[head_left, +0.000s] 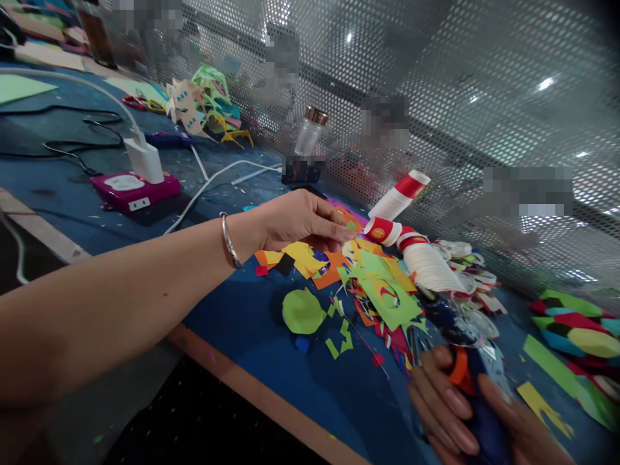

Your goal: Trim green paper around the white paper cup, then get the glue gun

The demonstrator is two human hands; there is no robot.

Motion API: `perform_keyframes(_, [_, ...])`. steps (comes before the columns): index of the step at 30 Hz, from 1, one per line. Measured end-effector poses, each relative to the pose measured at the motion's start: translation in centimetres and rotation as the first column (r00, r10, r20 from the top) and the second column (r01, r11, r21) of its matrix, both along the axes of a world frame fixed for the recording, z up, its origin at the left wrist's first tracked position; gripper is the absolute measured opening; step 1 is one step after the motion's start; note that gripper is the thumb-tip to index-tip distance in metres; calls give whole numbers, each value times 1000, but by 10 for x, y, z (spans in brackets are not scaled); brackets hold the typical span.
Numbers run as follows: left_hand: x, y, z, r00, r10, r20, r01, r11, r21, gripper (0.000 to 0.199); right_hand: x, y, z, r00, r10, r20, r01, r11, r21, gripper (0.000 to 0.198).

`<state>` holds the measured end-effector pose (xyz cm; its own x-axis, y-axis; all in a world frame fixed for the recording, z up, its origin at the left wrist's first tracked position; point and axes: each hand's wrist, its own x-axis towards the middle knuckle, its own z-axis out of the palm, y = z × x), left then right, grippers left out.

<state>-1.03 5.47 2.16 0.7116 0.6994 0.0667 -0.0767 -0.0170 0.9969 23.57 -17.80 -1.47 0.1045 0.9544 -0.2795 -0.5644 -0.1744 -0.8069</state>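
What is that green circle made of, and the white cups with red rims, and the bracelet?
The green circle looks like thin matte paper or craft foam; it lies flat with cut edges. The cups look like paper with a slight sheen, stacked tightly. The bracelet on the left hand looks like shiny silver-coloured metal; it glints.

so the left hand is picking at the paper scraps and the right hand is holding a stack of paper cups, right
Not quite. In the head view the left hand does pick at the paper scraps, but the right hand holds a dark blue tool with an orange part; the paper cups lie untouched.
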Motion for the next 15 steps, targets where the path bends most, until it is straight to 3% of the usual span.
perform_keyframes(10, [2,-1,-4,994,-95,50,98,992,-73,10,-6,6,7,995,68,-71,-63,996,69,16])
perform_keyframes(15, [5,1,-8,992,-120,39,124,985,-117,14,-2,7,6,992,55,111,-61,997,51,19])
